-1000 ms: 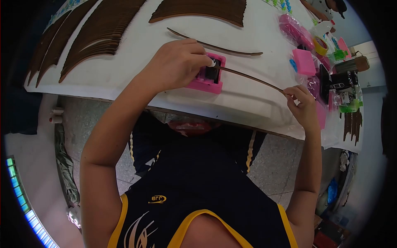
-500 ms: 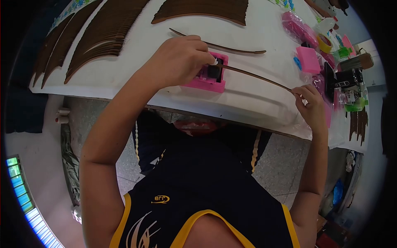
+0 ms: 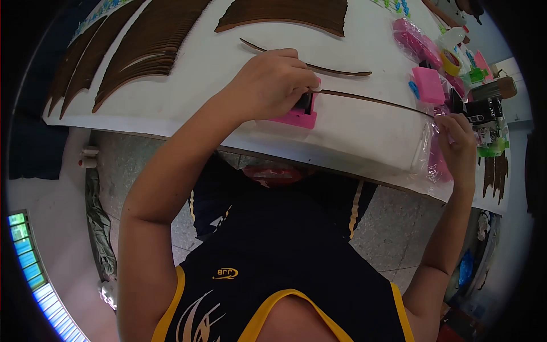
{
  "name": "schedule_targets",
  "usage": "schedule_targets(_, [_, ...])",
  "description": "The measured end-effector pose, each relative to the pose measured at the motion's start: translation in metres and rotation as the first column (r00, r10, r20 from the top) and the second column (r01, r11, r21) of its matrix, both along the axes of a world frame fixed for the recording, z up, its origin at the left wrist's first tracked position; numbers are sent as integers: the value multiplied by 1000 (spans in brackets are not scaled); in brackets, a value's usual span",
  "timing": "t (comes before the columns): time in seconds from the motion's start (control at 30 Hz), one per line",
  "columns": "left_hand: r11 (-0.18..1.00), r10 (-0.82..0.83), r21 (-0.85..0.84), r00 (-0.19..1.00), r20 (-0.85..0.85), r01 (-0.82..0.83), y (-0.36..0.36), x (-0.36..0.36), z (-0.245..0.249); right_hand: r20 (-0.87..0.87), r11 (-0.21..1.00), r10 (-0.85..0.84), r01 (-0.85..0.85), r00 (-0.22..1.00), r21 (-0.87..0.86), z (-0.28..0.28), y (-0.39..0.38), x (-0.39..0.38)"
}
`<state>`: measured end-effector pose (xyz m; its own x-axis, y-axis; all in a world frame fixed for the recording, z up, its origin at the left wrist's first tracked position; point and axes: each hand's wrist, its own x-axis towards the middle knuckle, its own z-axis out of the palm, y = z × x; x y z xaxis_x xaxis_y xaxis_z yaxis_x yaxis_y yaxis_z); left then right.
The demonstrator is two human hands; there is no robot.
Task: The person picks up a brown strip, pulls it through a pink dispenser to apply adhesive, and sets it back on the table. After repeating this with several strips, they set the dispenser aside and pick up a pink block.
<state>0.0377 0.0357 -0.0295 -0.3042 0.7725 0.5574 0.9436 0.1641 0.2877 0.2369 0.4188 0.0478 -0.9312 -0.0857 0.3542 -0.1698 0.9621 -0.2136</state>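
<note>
A thin, slightly curved brown strip point(image 3: 376, 99) stretches between my two hands above the white table. My left hand point(image 3: 279, 82) is closed in a pinch at its left end, with a small whitish scrap at the fingertips. Below that hand stands a pink box point(image 3: 299, 119) with a black part inside, partly hidden by the hand. My right hand point(image 3: 457, 137) pinches the right end of the strip, near clear plastic wrapping. Another brown strip point(image 3: 345, 73) lies loose on the table just beyond my left hand.
Fanned stacks of brown strips point(image 3: 151, 48) lie at the left, and another stack point(image 3: 285, 16) at the back. Pink packages point(image 3: 427, 84), yellow tape point(image 3: 450, 61) and a black can point(image 3: 484, 109) crowd the right. The table's front edge point(image 3: 250, 153) runs near my body.
Both hands have moved to the right, and the strip held between them has shifted right too. My left hand now covers more of the pink box. The loose strip stays on the table.
</note>
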Motion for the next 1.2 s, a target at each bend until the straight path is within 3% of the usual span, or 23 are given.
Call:
schedule_targets(0.17, [998,37,48,992,120,-43,17,5,-2,-172,960,46,4,984,281,53,10,-9])
schedule_targets(0.3, [998,53,24,988,145,-57,28,8,1,-157,970,-21,58,987,237,94,7,-23])
schedule_targets(0.37, [998,16,55,981,192,-27,32,11,4,-203,903,68,26,977,429,107,8,-33])
schedule_targets(0.4, [996,-22,84,971,237,2,31,13,11,-207,902,76,21,975,432,109,8,-35])
schedule_targets(0.43, [996,-14,88,973,232,-7,28,13,19,-186,948,13,47,982,313,111,8,-38])
schedule_targets(0.47, [999,-51,35,834,549,38,23,11,29,-158,979,-45,75,986,192,113,8,-41])
schedule_targets(0.5, [995,-61,3,597,800,97,18,10,37,-166,979,-32,64,986,196,115,13,-43])
schedule_targets(0.53, [997,-55,6,605,794,82,12,6,40,-117,968,-35,63,993,245,115,23,-44])
schedule_targets(0.6, [954,-282,247,234,930,168,0,-3,43,-84,954,-21,45,996,296,109,36,-47])
schedule_targets(0.63, [957,-280,247,253,926,154,-4,-8,42,47,995,-37,33,998,96,100,40,-47])
schedule_targets(0.67, [923,-370,352,102,924,156,-8,-14,38,180,993,-24,44,983,-107,89,44,-47])
schedule_targets(0.7, [880,-451,453,-51,891,144,-12,-19,34,166,994,-9,27,986,-106,77,50,-48])
schedule_targets(0.73, [881,-452,452,-32,891,138,-16,-22,30,278,941,78,21,957,-338,63,55,-48])
schedule_targets(0.77, [854,-503,512,-104,858,94,-20,-24,26,365,835,190,46,911,-549,51,57,-48])
schedule_targets(0.8, [823,-552,567,-175,816,48,-24,-25,23,355,835,200,30,913,-549,42,53,-48])
schedule_targets(0.87, [816,-564,579,-218,797,5,-33,-24,23,426,691,274,133,862,-711,25,46,-45])
schedule_targets(0.9, [807,-575,589,-274,771,-35,-38,-23,22,417,691,279,121,865,-713,14,43,-42])
schedule_targets(0.97, [793,-596,607,-274,755,-53,-47,-23,21,331,329,444,192,832,-925,-9,36,-37])
schedule_targets(1.0, [778,-616,624,-285,735,-74,-50,-24,19,324,331,443,183,836,-926,-18,27,-34])
schedule_targets(1.07, [775,-625,621,-285,727,-115,-56,-26,12,85,-112,543,173,835,-979,-34,-1,-32])
schedule_targets(1.1, [772,-633,614,-291,718,-163,-59,-27,8,79,-112,539,164,839,-980,-38,-12,-34])
schedule_targets(1.17, [758,-647,636,-286,707,-142,-64,-30,3,-102,-347,571,127,814,-929,-46,-34,-35])
schedule_targets(1.2, [743,-662,656,-285,694,-129,-65,-31,1,-107,-347,558,114,823,-931,-49,-43,-36])
